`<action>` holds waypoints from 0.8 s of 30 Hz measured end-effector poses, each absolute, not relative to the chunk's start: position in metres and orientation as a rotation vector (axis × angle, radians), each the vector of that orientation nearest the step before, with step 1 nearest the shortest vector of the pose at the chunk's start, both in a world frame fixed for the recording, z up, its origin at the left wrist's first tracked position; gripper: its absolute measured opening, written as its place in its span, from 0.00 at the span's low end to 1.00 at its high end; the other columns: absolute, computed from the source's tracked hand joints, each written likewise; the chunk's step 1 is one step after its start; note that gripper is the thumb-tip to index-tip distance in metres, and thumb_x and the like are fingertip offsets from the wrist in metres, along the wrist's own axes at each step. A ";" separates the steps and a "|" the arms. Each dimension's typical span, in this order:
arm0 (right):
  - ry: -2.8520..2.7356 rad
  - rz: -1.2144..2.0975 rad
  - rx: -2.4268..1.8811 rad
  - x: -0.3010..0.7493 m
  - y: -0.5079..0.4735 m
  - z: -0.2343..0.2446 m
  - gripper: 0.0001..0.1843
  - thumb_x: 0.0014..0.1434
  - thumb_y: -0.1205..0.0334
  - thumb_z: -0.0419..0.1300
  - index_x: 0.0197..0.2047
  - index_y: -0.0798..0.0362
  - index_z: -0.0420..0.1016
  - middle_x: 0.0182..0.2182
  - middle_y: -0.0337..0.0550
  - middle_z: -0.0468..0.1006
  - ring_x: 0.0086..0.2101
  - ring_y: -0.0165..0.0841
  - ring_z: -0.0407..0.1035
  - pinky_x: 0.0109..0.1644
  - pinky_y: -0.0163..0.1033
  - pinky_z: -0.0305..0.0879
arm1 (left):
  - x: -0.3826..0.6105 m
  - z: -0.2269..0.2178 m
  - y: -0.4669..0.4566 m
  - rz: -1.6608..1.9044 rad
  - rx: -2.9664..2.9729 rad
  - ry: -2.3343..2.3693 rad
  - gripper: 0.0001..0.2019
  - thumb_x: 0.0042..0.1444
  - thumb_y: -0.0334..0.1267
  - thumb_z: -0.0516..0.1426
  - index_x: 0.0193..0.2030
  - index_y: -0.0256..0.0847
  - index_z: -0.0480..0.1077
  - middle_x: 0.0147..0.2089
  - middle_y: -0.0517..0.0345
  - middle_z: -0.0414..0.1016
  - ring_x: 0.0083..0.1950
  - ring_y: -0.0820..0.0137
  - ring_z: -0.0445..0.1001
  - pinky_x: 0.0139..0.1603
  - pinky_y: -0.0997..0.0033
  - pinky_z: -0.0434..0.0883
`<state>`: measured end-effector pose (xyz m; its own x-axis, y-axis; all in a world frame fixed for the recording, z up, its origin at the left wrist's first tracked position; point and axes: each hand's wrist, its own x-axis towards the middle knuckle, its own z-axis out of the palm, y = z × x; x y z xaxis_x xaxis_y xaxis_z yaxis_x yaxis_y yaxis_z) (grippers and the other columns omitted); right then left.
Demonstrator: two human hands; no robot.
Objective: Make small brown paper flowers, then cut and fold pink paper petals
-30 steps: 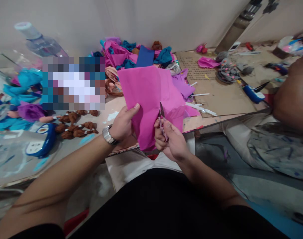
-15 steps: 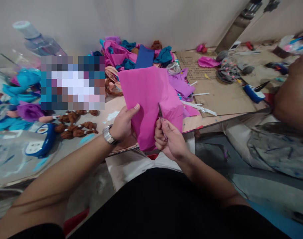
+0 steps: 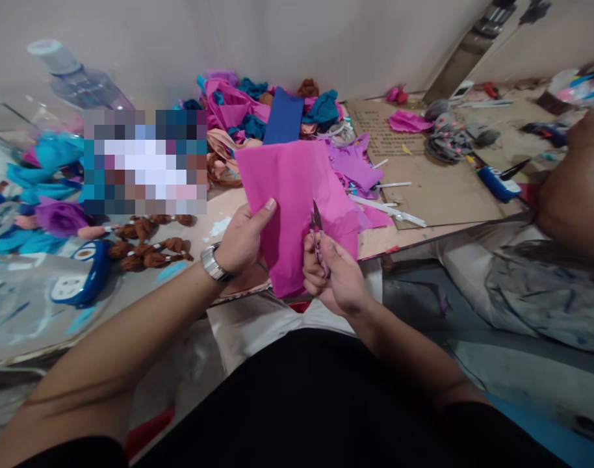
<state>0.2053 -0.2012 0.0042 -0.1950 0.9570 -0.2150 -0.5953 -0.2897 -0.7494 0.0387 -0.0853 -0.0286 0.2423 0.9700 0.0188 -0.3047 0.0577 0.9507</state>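
Observation:
A bright pink sheet of thin paper [image 3: 282, 188] is held up over the table's front edge. My left hand [image 3: 245, 240], with a watch on the wrist, grips its left side, the thumb lying on top. My right hand [image 3: 336, 270] is closed round small scissors [image 3: 317, 227], fingers in the handles. Their blades point up and away from me, slightly apart, in front of the sheet's right half. A slit appears beside the blades, but its full length is hard to make out.
Behind the sheet lie crumpled pink, teal and purple scraps [image 3: 229, 101] and a blue folded piece [image 3: 283, 117]. At left are a bottle [image 3: 87, 78], brown bundles [image 3: 151, 253] and a blue-and-white case [image 3: 82, 273]. Cardboard [image 3: 438, 195] lies at right, near another person's arm [image 3: 570, 188].
The scissors' blades have spread a little and show more clearly. The sheet's top edge has dropped slightly. Both hands stay almost in place.

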 end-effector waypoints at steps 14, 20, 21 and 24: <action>-0.657 1.701 -0.824 0.206 -0.199 0.006 0.33 0.64 0.30 0.75 0.44 0.46 0.66 0.22 0.21 0.56 0.19 0.22 0.39 0.22 0.32 0.41 | 0.037 -0.030 -0.087 1.108 1.069 0.811 0.26 0.57 0.64 0.75 0.46 0.44 0.83 0.39 0.54 0.86 0.40 0.59 0.87 0.43 0.61 0.84; -0.661 1.715 -0.815 0.207 -0.199 0.006 0.33 0.63 0.29 0.75 0.43 0.46 0.65 0.22 0.21 0.56 0.19 0.21 0.39 0.23 0.31 0.41 | 0.039 -0.030 -0.087 1.116 1.083 0.799 0.27 0.57 0.65 0.75 0.46 0.44 0.83 0.38 0.55 0.87 0.39 0.60 0.87 0.42 0.61 0.85; -0.658 1.713 -0.815 0.207 -0.199 0.005 0.33 0.63 0.30 0.76 0.42 0.46 0.65 0.22 0.21 0.56 0.19 0.21 0.39 0.23 0.31 0.41 | 0.039 -0.029 -0.087 1.115 1.085 0.798 0.27 0.57 0.66 0.75 0.47 0.43 0.82 0.38 0.54 0.87 0.39 0.59 0.88 0.43 0.60 0.85; -0.654 1.708 -0.816 0.207 -0.200 0.005 0.33 0.63 0.30 0.76 0.42 0.46 0.65 0.21 0.20 0.56 0.19 0.21 0.39 0.23 0.31 0.41 | 0.039 -0.029 -0.087 1.109 1.083 0.802 0.28 0.57 0.66 0.75 0.47 0.43 0.82 0.38 0.54 0.87 0.40 0.58 0.88 0.45 0.58 0.86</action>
